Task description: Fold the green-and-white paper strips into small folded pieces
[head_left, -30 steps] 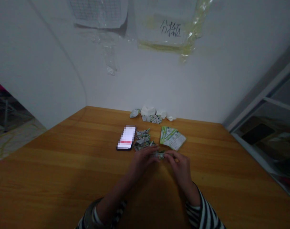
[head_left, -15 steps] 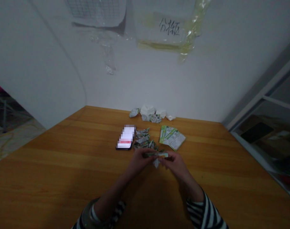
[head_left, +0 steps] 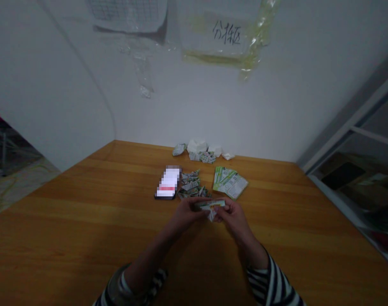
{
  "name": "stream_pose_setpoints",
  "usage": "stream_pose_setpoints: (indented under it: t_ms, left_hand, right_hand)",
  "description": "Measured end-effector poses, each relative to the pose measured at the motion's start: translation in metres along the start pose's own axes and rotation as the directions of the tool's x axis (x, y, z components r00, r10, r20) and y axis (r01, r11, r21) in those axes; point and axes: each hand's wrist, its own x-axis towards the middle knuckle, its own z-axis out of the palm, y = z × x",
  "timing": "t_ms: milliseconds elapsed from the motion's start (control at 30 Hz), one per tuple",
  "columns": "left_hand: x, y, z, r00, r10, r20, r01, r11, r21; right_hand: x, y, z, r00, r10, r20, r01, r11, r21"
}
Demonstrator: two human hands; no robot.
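Observation:
Both my hands meet over the middle of the wooden table (head_left: 69, 221). My left hand (head_left: 186, 213) and my right hand (head_left: 232, 216) are closed on a small folded piece of printed paper (head_left: 210, 206), white and green, each pinching one end. The paper is held just above the tabletop. Right behind my hands lies a heap of several folded paper pieces (head_left: 191, 186). A flat stack of green-and-white printed sheets (head_left: 229, 182) lies behind my right hand.
A phone (head_left: 168, 183) with a lit screen lies left of the folded heap. Crumpled paper scraps (head_left: 202, 151) sit by the white wall. Taped plastic sheets (head_left: 224, 36) hang on the wall. A metal-framed shelf (head_left: 356, 140) stands at the right.
The paper piece has been lifted off the table and turned into a flat strip between my fingers. My hands have drawn slightly closer together.

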Motion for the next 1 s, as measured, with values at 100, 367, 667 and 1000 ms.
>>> stream_pose_setpoints:
  t_ms: [100, 367, 667, 1000]
  left_hand:
    - [0.001, -0.003, 0.003, 0.998, 0.053, -0.021, -0.051, 0.995, 0.083]
    - [0.000, -0.001, 0.006, 0.992, 0.081, -0.100, -0.069, 0.990, 0.121]
    - [-0.001, 0.003, -0.002, 0.999, 0.048, -0.001, -0.048, 0.999, 0.016]
    - [-0.003, 0.004, 0.003, 0.999, -0.013, -0.039, 0.010, 0.997, -0.073]
  right_hand:
    - [0.000, 0.003, 0.006, 1.000, -0.001, -0.001, 0.001, 0.999, -0.032]
    - [-0.007, -0.004, 0.011, 0.986, -0.141, -0.084, 0.127, 0.981, -0.150]
    - [-0.005, -0.022, -0.012, 0.918, -0.364, 0.155, 0.394, 0.801, -0.451]
    - [-0.001, -0.006, -0.003, 0.981, -0.195, -0.016, 0.179, 0.928, -0.328]
